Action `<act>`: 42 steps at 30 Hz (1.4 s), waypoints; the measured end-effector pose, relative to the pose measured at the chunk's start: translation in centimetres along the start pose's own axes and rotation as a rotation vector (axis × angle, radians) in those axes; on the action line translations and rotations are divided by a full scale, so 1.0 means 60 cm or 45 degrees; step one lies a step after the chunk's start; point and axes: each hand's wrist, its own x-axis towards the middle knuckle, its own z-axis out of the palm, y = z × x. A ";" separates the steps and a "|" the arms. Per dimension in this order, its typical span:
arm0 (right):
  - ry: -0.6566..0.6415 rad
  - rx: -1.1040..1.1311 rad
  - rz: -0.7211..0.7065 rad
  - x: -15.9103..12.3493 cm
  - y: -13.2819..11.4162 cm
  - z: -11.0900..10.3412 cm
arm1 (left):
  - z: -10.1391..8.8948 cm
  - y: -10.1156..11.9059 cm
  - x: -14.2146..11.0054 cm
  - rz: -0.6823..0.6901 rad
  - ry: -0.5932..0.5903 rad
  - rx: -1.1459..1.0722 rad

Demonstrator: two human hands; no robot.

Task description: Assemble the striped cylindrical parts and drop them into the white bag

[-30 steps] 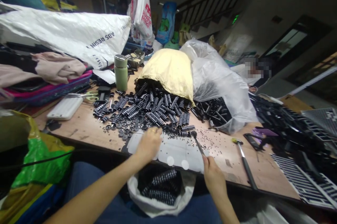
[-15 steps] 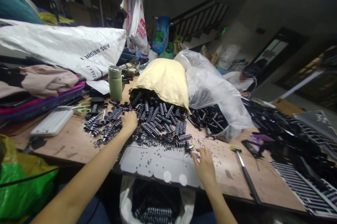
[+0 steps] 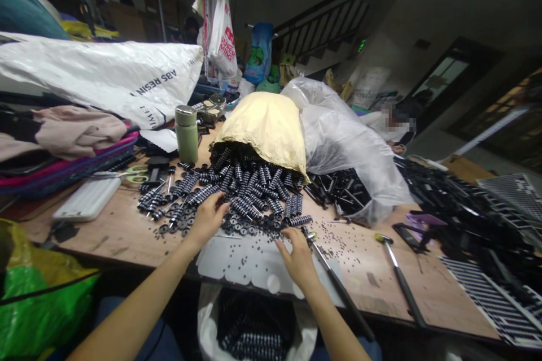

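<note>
Black ribbed rollers (image 3: 249,185) look light, stiff, grippy; best pinched mid-body; left hand (image 3: 207,217) loosely parted beside them, right hand (image 3: 298,256) spread wide

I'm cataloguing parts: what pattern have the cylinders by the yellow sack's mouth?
The cylinders are black with pale bands, clearest in the head view.

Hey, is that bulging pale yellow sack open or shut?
Open. The yellow sack's mouth gapes, and black-and-white ribbed cylinders spread from it onto the brown table.
</note>
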 end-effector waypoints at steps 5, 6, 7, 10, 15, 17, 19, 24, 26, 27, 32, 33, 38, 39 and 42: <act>-0.105 0.267 -0.112 0.006 -0.076 0.009 | -0.055 0.040 -0.082 0.160 -0.301 0.170; -0.189 0.303 -0.147 0.001 -0.091 0.013 | -0.069 0.047 -0.093 0.184 -0.380 0.218; -0.287 0.334 -0.176 -0.007 -0.103 0.019 | -0.083 0.053 -0.102 0.187 -0.454 0.264; -0.522 0.396 -0.187 -0.035 -0.119 0.044 | -0.112 0.066 -0.111 0.135 -0.613 0.416; -0.356 0.192 -0.079 -0.040 -0.096 0.086 | -0.093 0.083 -0.102 0.077 -0.778 0.525; -0.164 0.043 0.020 -0.019 -0.081 0.097 | -0.072 0.095 -0.103 0.083 -0.806 0.551; -0.087 -0.011 0.065 0.006 -0.067 0.105 | -0.051 0.109 -0.105 0.112 -0.807 0.582; -0.080 0.216 0.099 0.037 -0.043 0.111 | 0.009 0.112 -0.109 0.181 -0.573 0.400; -0.030 0.271 0.138 0.036 -0.032 0.105 | 0.037 0.094 -0.116 0.195 -0.437 0.290; 0.001 0.305 0.170 0.034 -0.026 0.099 | 0.051 0.083 -0.120 0.204 -0.400 0.231; 0.075 0.513 0.369 0.019 -0.006 0.068 | 0.087 0.060 -0.143 0.128 -0.345 -0.085; 0.076 0.548 0.401 0.017 -0.007 0.063 | 0.086 0.064 -0.145 0.095 -0.344 -0.116; 0.078 0.733 0.519 0.020 -0.027 0.047 | 0.064 0.090 -0.146 0.080 -0.457 -0.133; 0.074 0.778 0.532 0.022 -0.031 0.045 | 0.061 0.093 -0.147 0.085 -0.464 -0.118; 0.054 0.851 0.538 0.022 -0.040 0.040 | 0.054 0.096 -0.150 0.096 -0.456 -0.069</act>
